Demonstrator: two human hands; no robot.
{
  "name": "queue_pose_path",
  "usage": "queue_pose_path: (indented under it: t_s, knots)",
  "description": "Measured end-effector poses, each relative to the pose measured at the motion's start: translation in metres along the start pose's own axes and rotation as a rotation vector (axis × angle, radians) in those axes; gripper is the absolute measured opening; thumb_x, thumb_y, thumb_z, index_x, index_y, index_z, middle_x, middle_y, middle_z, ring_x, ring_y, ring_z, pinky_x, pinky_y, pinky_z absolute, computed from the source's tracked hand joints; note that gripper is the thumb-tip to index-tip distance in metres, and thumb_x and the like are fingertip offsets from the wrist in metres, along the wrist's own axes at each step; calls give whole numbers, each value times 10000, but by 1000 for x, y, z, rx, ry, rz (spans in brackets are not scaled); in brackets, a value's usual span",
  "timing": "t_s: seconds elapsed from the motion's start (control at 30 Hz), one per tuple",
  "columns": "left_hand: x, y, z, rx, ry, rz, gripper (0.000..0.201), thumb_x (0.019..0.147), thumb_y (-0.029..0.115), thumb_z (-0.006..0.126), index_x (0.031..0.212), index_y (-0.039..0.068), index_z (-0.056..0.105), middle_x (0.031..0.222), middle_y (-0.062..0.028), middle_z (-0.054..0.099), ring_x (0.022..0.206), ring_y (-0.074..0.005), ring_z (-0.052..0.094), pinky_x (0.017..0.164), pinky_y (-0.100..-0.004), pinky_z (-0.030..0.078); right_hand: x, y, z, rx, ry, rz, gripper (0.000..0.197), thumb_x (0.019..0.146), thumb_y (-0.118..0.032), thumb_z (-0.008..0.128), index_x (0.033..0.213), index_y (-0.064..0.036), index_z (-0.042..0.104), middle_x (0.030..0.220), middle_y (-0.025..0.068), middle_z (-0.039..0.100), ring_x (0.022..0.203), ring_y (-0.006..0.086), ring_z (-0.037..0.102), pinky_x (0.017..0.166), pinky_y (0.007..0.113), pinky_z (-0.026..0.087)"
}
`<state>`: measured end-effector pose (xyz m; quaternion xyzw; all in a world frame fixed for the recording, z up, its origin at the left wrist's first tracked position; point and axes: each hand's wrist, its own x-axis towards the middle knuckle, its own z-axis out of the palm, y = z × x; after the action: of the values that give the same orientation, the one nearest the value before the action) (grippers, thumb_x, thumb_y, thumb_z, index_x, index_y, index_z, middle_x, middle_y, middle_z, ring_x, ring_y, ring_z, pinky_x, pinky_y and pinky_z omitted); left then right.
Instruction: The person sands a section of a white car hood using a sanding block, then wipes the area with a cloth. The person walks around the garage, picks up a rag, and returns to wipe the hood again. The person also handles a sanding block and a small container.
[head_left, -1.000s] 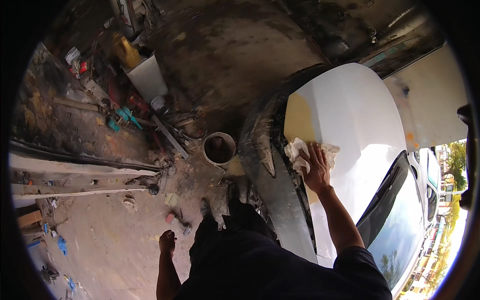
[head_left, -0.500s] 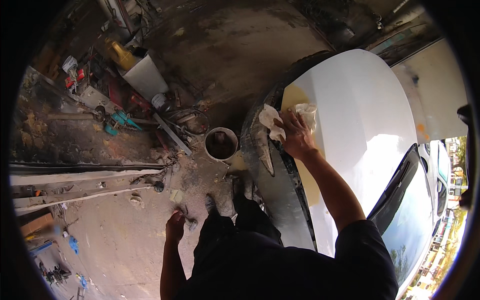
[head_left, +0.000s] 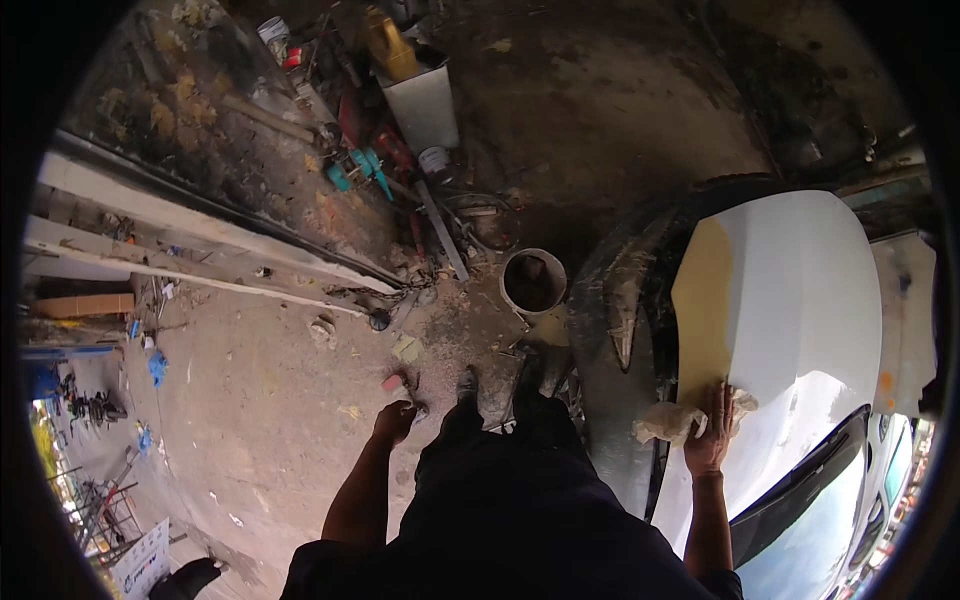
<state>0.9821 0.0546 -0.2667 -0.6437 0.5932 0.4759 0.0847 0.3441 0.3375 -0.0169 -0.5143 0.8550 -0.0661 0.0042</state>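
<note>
My right hand (head_left: 710,430) lies on a crumpled off-white cloth (head_left: 668,424), fingers stretched, pressing it on the car's white hood (head_left: 790,290). The cloth bulges out on both sides of the hand. Just ahead of it, a tan filler-like patch (head_left: 703,310) runs along the hood's left edge. My left hand (head_left: 395,422) hangs low over the floor, its fingers closed round a small pinkish-red piece (head_left: 395,384) whose kind is not clear. Something thin and grey shows beside those fingers.
A bucket (head_left: 534,282) with dark contents stands on the floor left of the car's front. Beyond it lie a metal bar (head_left: 441,230), a teal tool (head_left: 370,172) and a grey bin (head_left: 420,105) holding a yellow jug (head_left: 390,45). Long pale beams (head_left: 200,270) extend at the left.
My right hand and the cloth have moved back along the hood, nearer the windshield and my body. The view has swung, placing the car farther right. My left arm is bent outward more.
</note>
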Motion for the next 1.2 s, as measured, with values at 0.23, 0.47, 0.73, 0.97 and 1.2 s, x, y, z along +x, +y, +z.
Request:
queue_pose_path:
  t_s: [0.23, 0.47, 0.73, 0.97, 1.2]
  knots:
    - [-91, -31, 29, -212, 136, -261, 562, 1058, 473, 685, 1454, 80, 756, 1339, -249, 806, 1266, -422, 770, 1096, -490, 604, 194, 30, 34, -164, 173, -226, 609, 1124, -172, 624, 1718, -92, 519, 1838, 136, 410, 1725, 402, 304, 1411, 581, 241]
    - [-184, -78, 89, -255, 175, -378, 591, 1036, 406, 711, 1482, 19, 726, 1147, -195, 855, 1024, -288, 828, 959, -423, 624, 356, -6, 106, -399, 35, -118, 531, 1095, -144, 610, 1620, -67, 597, 1712, 178, 566, 1611, 399, 478, 1372, 613, 271]
    - [-210, -146, 133, -405, 104, -547, 600, 1035, 550, 714, 1460, 129, 772, 1358, -209, 815, 1272, -409, 771, 1112, -483, 600, 238, -140, 250, 328, -369, -118, 441, 1028, -133, 591, 1411, 46, 715, 1420, 333, 728, 1323, 515, 696, 1127, 543, 547]
    - [-202, -212, 67, -599, 366, -522, 618, 1057, 549, 713, 1503, 122, 730, 1381, -188, 811, 1283, -398, 769, 1099, -480, 605, 131, -387, 329, 572, -814, -243, 389, 924, -121, 605, 1175, 146, 734, 1129, 284, 802, 1031, 351, 776, 907, 502, 600]
    - [-234, -188, -43, -809, 516, -253, 763, 1057, 511, 774, 1684, 137, 553, 1482, -220, 743, 1318, -383, 755, 1177, -472, 561, 67, -636, 265, 621, -1105, -700, 303, 976, -169, 691, 1151, 37, 830, 1049, 135, 851, 995, 217, 788, 892, 423, 610]
